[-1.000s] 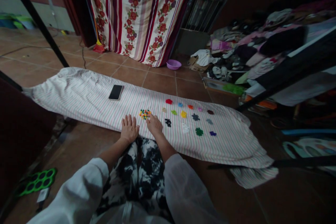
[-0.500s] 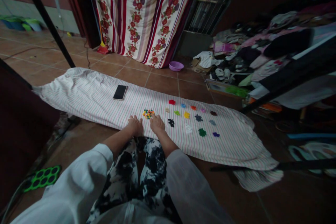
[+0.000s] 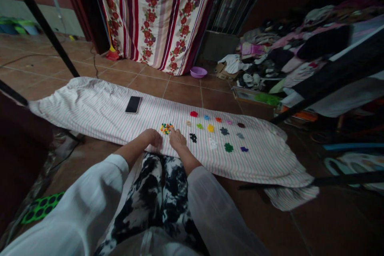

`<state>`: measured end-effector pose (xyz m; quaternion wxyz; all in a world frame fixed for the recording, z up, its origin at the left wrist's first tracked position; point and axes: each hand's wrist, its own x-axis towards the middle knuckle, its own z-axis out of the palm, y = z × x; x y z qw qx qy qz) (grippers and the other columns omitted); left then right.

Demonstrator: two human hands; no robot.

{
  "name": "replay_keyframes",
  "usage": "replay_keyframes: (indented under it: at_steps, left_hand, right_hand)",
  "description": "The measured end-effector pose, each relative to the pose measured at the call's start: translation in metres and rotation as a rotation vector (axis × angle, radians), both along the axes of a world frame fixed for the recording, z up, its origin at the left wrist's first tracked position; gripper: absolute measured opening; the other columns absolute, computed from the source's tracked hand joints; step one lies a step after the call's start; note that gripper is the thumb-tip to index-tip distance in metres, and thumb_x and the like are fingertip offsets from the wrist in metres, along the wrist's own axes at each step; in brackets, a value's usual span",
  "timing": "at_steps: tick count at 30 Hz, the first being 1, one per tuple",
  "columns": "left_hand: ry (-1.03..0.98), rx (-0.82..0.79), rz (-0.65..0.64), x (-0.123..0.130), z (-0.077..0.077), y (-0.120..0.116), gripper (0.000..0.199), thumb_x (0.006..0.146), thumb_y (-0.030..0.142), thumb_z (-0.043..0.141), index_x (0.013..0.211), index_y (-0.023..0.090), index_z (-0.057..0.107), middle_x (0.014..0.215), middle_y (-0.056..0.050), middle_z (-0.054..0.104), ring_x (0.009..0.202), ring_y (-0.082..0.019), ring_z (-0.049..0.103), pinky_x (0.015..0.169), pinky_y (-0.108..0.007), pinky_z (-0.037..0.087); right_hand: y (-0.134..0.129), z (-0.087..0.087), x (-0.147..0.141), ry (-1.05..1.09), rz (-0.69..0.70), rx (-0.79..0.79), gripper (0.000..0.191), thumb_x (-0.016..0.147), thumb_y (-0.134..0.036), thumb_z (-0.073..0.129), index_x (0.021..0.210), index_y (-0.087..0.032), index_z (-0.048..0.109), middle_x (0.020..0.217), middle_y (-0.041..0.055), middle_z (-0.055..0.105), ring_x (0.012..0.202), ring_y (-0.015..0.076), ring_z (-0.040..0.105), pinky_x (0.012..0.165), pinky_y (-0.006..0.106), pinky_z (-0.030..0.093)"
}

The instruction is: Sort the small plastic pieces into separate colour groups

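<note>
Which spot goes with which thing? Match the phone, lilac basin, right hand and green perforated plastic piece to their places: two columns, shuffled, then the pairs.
Things:
1. Phone
2. Lilac basin
3. Right hand
4. Green perforated plastic piece

Places:
A. On the floor at lower left, beside the left sleeve
B. On the striped cloth, beyond the hands
C. On the tiles just right of the floral curtain's foot
D. On the cloth beside the mixed pile of small coloured pieces

Pairs: 1-B, 2-C, 3-D, 4-A
</note>
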<state>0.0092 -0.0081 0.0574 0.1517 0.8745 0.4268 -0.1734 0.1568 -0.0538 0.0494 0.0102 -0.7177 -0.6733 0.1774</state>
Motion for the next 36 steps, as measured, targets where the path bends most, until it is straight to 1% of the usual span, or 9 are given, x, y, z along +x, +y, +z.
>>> replay_keyframes:
  at_steps: [4,7,13,19,25,28,31,33,36]
  left_hand:
    - [0.091,-0.09,-0.026,0.002,0.009,0.001,0.03,0.067,0.034,0.07,0.094,0.022,0.075,0.099,-0.011,0.075,0.1,-0.027,0.067,0.089,-0.035,0.05]
    - [0.113,-0.12,-0.021,0.005,0.015,-0.002,0.034,0.066,0.036,0.071,0.099,0.027,0.074,0.103,-0.008,0.075,0.106,-0.027,0.066,0.092,-0.037,0.05]
    - [0.136,-0.165,-0.029,0.008,0.032,-0.009,0.035,0.066,0.036,0.072,0.099,0.027,0.075,0.103,-0.009,0.075,0.103,-0.027,0.066,0.088,-0.037,0.051]
    - [0.139,-0.196,-0.043,0.01,0.046,-0.015,0.03,0.071,0.041,0.068,0.1,0.034,0.074,0.104,-0.003,0.075,0.102,-0.023,0.066,0.087,-0.033,0.05]
    - [0.168,-0.145,0.001,0.013,0.05,-0.021,0.042,0.077,0.054,0.059,0.107,0.028,0.073,0.114,-0.01,0.071,0.112,-0.03,0.061,0.093,-0.041,0.047]
    - [0.173,-0.162,-0.005,0.015,0.051,-0.02,0.039,0.076,0.049,0.062,0.107,0.028,0.073,0.113,-0.01,0.072,0.109,-0.03,0.063,0.093,-0.042,0.048]
    - [0.174,-0.185,-0.018,0.017,0.05,-0.018,0.033,0.069,0.037,0.07,0.101,0.028,0.074,0.11,-0.008,0.073,0.105,-0.029,0.065,0.091,-0.04,0.049]
    - [0.174,-0.18,-0.015,0.017,0.048,-0.018,0.034,0.065,0.032,0.073,0.099,0.027,0.075,0.108,-0.009,0.073,0.104,-0.029,0.066,0.09,-0.04,0.05]
    - [0.164,-0.151,0.002,0.016,0.041,-0.017,0.038,0.063,0.031,0.074,0.101,0.025,0.074,0.108,-0.011,0.073,0.103,-0.031,0.066,0.088,-0.042,0.051]
  right_hand:
    - [0.0,-0.002,0.001,0.015,-0.014,0.044,0.036,0.101,-0.032,0.027,0.13,-0.028,0.047,0.122,0.0099,0.055,0.103,0.0213,0.063,0.082,0.033,0.045]
    - [0.0,-0.004,0.002,0.006,-0.023,0.057,0.036,0.101,-0.034,0.029,0.131,-0.029,0.047,0.122,0.0092,0.055,0.102,0.0206,0.063,0.083,0.032,0.045]
    - [-0.007,-0.009,0.002,-0.003,-0.052,0.095,0.037,0.101,-0.036,0.028,0.133,-0.028,0.046,0.12,0.0088,0.054,0.103,0.0196,0.061,0.083,0.031,0.045]
    - [-0.011,-0.005,0.002,-0.035,-0.022,0.051,0.043,0.101,-0.029,0.025,0.142,-0.037,0.038,0.119,0.0084,0.053,0.102,0.0198,0.061,0.081,0.031,0.045]
    - [-0.009,-0.008,0.002,-0.04,-0.027,0.065,0.038,0.101,-0.036,0.028,0.136,-0.035,0.044,0.119,0.0072,0.054,0.101,0.0197,0.062,0.081,0.031,0.045]
    - [-0.008,-0.01,0.004,-0.021,-0.034,0.075,0.036,0.102,-0.036,0.028,0.132,-0.033,0.047,0.119,0.0064,0.054,0.102,0.0187,0.062,0.081,0.03,0.045]
    - [-0.005,-0.01,0.006,-0.004,-0.051,0.061,0.036,0.102,-0.032,0.025,0.129,-0.029,0.049,0.119,0.0064,0.055,0.102,0.0176,0.062,0.082,0.029,0.044]
    - [-0.004,-0.009,0.007,0.003,-0.058,0.048,0.035,0.102,-0.03,0.024,0.128,-0.028,0.049,0.119,0.0065,0.056,0.102,0.0177,0.062,0.082,0.029,0.044]
    - [-0.003,-0.007,0.006,-0.009,-0.054,0.043,0.035,0.101,-0.033,0.028,0.13,-0.029,0.047,0.12,0.007,0.055,0.101,0.019,0.062,0.082,0.03,0.044]
